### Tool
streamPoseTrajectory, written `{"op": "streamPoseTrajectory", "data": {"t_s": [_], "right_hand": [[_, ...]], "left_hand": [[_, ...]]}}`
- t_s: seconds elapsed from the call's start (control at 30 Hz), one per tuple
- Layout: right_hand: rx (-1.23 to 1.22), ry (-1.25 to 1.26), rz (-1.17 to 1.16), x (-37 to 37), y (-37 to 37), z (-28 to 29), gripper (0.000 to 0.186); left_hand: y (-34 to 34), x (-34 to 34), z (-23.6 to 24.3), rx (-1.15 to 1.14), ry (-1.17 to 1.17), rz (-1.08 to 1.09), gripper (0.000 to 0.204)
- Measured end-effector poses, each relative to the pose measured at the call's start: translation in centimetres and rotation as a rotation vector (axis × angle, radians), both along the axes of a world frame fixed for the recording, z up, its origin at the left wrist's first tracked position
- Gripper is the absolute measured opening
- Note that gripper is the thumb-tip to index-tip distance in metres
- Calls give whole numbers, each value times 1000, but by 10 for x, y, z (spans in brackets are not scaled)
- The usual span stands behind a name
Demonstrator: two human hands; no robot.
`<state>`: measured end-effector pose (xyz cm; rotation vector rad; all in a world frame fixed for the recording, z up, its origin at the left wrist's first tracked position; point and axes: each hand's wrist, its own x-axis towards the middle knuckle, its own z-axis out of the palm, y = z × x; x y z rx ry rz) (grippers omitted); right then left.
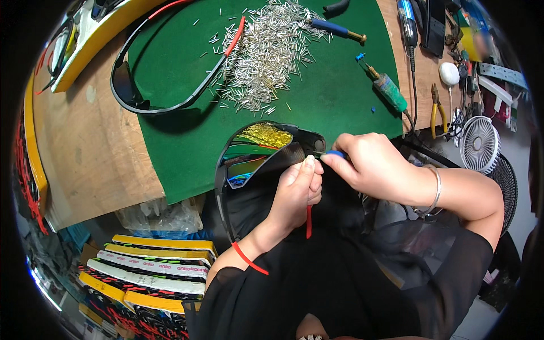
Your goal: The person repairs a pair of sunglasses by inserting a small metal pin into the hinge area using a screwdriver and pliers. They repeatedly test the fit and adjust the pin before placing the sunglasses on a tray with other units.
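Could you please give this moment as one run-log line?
left hand: holding sunglasses | right hand: gripping blue-handled tool near sunglasses | green mat: silvery pins piled

Workshop: metal pins point(263, 62) heaped on green mat point(187, 153), pliers point(436, 98), green-handled tool point(390, 92).

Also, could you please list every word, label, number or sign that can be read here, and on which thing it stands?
White strip, lower left: pink lettering, one word repeated; I won't copy the wording.
Yellow strip below it: faint marks, too small to read.
Blue-black tool, upper right: any marks are too small to read.
Glasses in the left hand: no readable text.
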<state>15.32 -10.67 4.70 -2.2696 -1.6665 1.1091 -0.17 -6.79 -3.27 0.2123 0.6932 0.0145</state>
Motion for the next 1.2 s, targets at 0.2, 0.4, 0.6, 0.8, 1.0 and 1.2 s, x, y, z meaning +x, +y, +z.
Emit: {"op": "streamPoseTrajectory", "data": {"t_s": [0.2,0.4,0.6,0.8,1.0,1.2], "right_hand": [[280,-324,308,-8,-13,-8,9],[122,-48,18,-6,-6,-4,16],[-298,396,-400,2,9,3,28],[206,-294,266,-10,-20,-13,21],[245,-181,115,-6,-17,-14,21],[150,-177,157,-6,-11,-6,20]], "left_hand": [[2,0,-2,0,-25,-12,26],[-1,-1,-4,20,-29,26,27],[-1,-1,-4,12,0,-9,27],[1,1,1,20,15,-30,25],[1,0,0,9,-5,-2,25],[1,1,1,11,23,5,25]]}}
